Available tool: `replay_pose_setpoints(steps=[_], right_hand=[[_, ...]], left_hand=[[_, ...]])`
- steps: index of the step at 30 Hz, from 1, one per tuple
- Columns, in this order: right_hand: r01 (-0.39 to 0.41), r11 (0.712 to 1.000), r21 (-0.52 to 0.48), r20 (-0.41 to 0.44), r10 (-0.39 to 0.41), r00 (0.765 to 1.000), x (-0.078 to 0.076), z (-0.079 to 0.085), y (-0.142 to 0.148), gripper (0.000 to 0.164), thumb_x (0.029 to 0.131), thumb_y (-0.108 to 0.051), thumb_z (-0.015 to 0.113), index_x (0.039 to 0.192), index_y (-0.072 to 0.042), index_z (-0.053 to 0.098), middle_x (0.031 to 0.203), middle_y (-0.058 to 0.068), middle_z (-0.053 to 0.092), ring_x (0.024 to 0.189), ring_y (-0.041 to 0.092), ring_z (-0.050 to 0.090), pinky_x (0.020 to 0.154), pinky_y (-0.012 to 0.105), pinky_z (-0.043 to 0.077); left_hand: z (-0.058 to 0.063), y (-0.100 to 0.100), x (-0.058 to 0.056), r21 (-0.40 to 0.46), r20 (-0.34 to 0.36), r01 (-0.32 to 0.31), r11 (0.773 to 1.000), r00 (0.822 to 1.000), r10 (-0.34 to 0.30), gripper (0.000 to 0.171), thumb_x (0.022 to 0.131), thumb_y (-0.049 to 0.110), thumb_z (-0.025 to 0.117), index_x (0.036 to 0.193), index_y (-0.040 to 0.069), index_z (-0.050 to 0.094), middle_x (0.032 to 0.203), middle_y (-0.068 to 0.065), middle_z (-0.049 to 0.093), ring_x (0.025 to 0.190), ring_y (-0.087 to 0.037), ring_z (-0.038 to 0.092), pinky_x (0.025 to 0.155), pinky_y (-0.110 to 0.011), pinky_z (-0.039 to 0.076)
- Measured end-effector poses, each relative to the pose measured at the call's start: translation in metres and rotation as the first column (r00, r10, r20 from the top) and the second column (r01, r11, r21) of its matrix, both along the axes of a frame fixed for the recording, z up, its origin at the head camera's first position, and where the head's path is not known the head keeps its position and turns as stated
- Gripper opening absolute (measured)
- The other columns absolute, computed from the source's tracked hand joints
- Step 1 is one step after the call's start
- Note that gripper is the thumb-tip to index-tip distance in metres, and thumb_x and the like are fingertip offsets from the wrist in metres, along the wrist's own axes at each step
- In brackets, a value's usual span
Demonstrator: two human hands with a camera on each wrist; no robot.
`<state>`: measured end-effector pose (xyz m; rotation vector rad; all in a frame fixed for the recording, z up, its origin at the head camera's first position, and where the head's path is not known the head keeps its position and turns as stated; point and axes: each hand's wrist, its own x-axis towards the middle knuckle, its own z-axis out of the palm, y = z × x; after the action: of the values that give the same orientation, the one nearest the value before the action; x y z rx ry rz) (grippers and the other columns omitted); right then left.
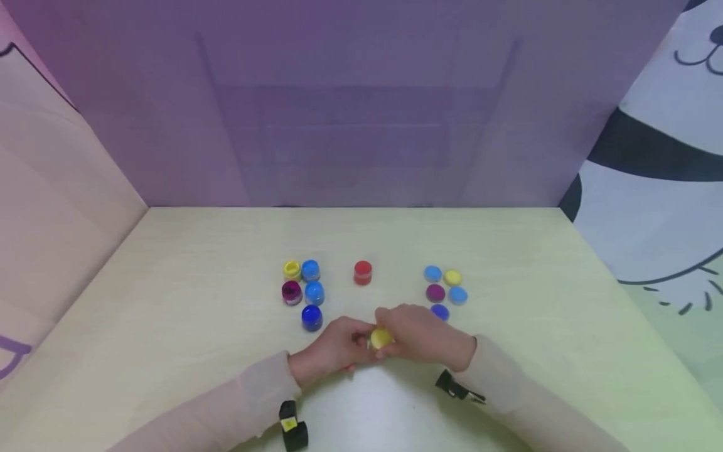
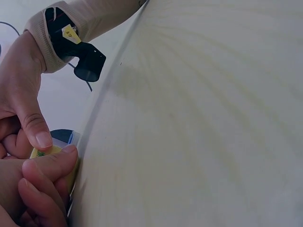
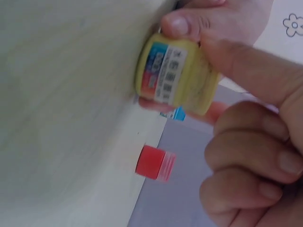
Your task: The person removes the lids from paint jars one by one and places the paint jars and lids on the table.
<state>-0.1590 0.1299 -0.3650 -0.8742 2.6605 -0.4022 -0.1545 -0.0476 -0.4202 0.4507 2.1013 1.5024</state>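
Note:
A small yellow paint jar (image 1: 381, 339), its lid in place, is held between both hands near the middle of the table. My left hand (image 1: 337, 345) grips the jar's body from the left. From the other side, my right hand (image 1: 426, 336) pinches around the lid. The right wrist view shows the printed label (image 3: 163, 71) on the jar's side and the pale yellow lid (image 3: 201, 85) under the right fingers. In the left wrist view, fingers of both hands cover much of the jar.
Lidless jars stand to the left: yellow (image 1: 292, 270), purple (image 1: 291, 292), light blue (image 1: 314, 292) and dark blue (image 1: 312, 317). A red jar (image 1: 363, 273) stands beyond the hands. To the right lie several loose lids, including a purple lid (image 1: 435, 292) and a yellow lid (image 1: 453, 277).

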Motion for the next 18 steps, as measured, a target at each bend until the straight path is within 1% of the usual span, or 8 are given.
replay_pose_setpoints(steps=[5,6,10,13,15,16,18], right_hand=[[-0.097,0.995,-0.022,-0.031,0.096,0.995,-0.0039,-0.0019,0.0048,0.026,0.08,-0.026,0.074,0.082,-0.015,0.051,0.063,-0.01,0.047,0.057,0.005,0.042,0.055,0.017,0.037],[-0.111,0.993,-0.028,-0.038,0.11,0.993,-0.0044,-0.0018,0.005,0.025,0.08,-0.026,0.074,0.082,-0.014,0.051,0.063,-0.01,0.047,0.057,0.005,0.041,0.055,0.017,0.037],[-0.141,0.99,-0.03,-0.049,0.14,0.989,-0.0047,-0.0017,0.0057,0.025,0.081,-0.026,0.072,0.082,-0.014,0.051,0.063,-0.01,0.046,0.057,0.004,0.04,0.055,0.016,0.037],[-0.141,0.99,-0.015,-0.049,0.14,0.989,-0.0036,-0.0025,0.0071,0.025,0.082,-0.027,0.072,0.083,-0.014,0.051,0.063,-0.01,0.046,0.056,0.004,0.04,0.055,0.016,0.037],[-0.125,0.992,-0.001,-0.049,0.125,0.991,-0.002,-0.003,0.0077,0.025,0.082,-0.029,0.071,0.084,-0.014,0.051,0.063,-0.01,0.046,0.056,0.004,0.04,0.054,0.016,0.037],[-0.108,0.994,0.005,-0.048,0.108,0.993,-0.0006,-0.0027,0.0078,0.026,0.082,-0.029,0.072,0.085,-0.014,0.051,0.063,-0.009,0.046,0.056,0.004,0.04,0.054,0.016,0.037],[-0.048,0.999,0.005,-0.043,0.048,0.998,0.0031,-0.0018,0.007,0.026,0.082,-0.029,0.072,0.086,-0.013,0.053,0.063,-0.008,0.047,0.056,0.006,0.041,0.053,0.016,0.036]], left_hand=[[0.0004,0.0021,0.0011,-0.025,-0.004,-0.004,1.0,1.0,0.004,0.022,0.078,0.014,0.075,0.1,0.011,0.071,0.061,0.004,0.048,0.043,-0.007,0.042,0.044,-0.017,0.035],[0.0001,0.0019,0.0011,-0.025,-0.016,-0.003,1.0,1.0,0.003,0.021,0.078,0.015,0.075,0.099,0.011,0.071,0.061,0.004,0.048,0.043,-0.007,0.042,0.044,-0.017,0.035],[-0.0015,0.002,0.0015,-0.013,-0.026,0.0,1.0,1.0,0.0,0.021,0.079,0.015,0.075,0.099,0.01,0.071,0.061,0.004,0.047,0.043,-0.007,0.042,0.044,-0.017,0.035],[-0.0021,0.0025,0.0014,-0.007,-0.035,0.014,1.0,0.999,-0.014,0.022,0.079,0.013,0.074,0.1,0.01,0.071,0.06,0.004,0.048,0.043,-0.006,0.042,0.044,-0.017,0.035],[-0.0014,0.0026,0.0017,-0.01,-0.042,0.018,1.0,0.999,-0.019,0.022,0.079,0.013,0.074,0.1,0.01,0.071,0.061,0.004,0.048,0.043,-0.006,0.042,0.044,-0.017,0.035],[-0.0009,0.0026,0.0018,-0.013,-0.042,0.019,1.0,0.999,-0.02,0.022,0.079,0.013,0.074,0.1,0.01,0.071,0.062,0.004,0.049,0.043,-0.006,0.042,0.044,-0.017,0.035],[0.0,0.0025,0.002,-0.016,-0.032,0.019,1.0,0.999,-0.02,0.025,0.079,0.012,0.074,0.103,0.012,0.071,0.063,0.003,0.049,0.043,-0.007,0.042,0.044,-0.017,0.035]])
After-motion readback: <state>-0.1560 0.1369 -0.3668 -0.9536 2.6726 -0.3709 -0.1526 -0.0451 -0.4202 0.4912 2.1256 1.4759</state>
